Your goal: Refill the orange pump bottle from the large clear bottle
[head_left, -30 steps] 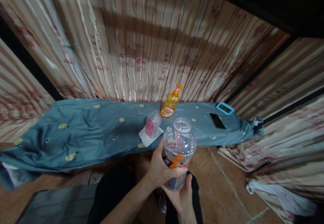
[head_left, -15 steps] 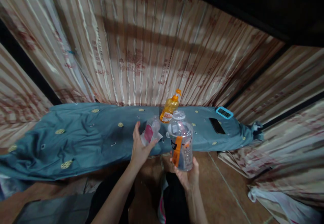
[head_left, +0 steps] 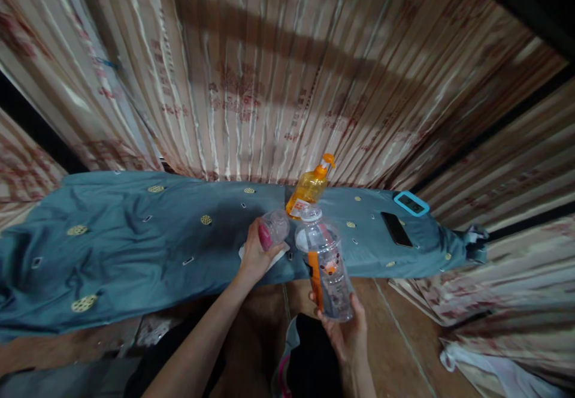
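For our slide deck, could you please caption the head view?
Left hand grips a small pink-labelled bottle on the blue cloth; right hand holds an uncapped clear bottle.

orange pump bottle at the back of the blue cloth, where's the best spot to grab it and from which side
Take the orange pump bottle round its broad body, below the pump head. It stands upright against the curtain, so nothing can come in from behind. The left hand on the small bottle and the right hand with the large clear bottle crowd the near side. A grip from the right looks easiest.
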Motion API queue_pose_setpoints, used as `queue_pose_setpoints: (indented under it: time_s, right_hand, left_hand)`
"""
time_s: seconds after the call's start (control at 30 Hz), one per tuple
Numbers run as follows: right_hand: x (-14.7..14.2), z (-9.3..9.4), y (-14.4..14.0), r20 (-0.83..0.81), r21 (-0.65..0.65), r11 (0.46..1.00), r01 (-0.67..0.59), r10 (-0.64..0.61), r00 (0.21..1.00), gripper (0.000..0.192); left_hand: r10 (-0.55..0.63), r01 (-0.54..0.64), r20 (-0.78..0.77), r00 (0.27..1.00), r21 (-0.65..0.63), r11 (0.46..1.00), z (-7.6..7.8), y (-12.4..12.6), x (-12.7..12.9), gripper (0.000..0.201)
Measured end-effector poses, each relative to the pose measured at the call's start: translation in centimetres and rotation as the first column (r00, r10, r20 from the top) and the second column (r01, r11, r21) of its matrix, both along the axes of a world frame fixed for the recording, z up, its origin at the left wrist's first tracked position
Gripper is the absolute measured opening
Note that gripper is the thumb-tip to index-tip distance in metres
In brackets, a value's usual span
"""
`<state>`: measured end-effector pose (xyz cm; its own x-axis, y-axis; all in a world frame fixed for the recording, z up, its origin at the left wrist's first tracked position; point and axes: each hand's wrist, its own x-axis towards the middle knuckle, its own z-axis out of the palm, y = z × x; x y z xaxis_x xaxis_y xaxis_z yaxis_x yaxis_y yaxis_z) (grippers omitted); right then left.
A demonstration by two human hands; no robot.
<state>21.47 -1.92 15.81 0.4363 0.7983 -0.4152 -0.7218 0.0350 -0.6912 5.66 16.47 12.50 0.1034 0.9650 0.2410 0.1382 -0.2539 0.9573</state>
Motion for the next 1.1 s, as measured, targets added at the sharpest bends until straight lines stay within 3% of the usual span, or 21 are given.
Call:
queue_pose_setpoints:
  time_s: [0.33,0.53,0.8,1.1]
  right_hand:
    - [-0.2,0.4,-0.7,0.026,-0.069,0.996,0.056,-0.055,0.998,0.055]
    - [0.3,-0.5,-1.5,0.082,-0.068,0.995,0.071,-0.066,0.994,0.055]
    - [1.6,-2.2,-2.7,0.131,-0.028,1.0,0.009,-0.006,0.991,0.04]
    - [1.0,-1.2,-2.8,0.175,-0.014,1.0,0.007,-0.005,0.984,0.041]
  left_hand:
    - [-0.086,0.086,0.008,0.996,-0.01,0.996,1.3,-1.0,-0.9,0.08]
    - [-0.097,0.095,-0.029,0.995,-0.06,0.994,0.9,-1.1,-0.9,0.083]
    - [-0.106,0.105,-0.033,0.994,-0.013,0.994,0.9,-0.9,-0.7,0.081]
    - [-0.112,0.113,-0.033,0.993,0.031,0.993,0.2,-0.7,-0.6,0.08]
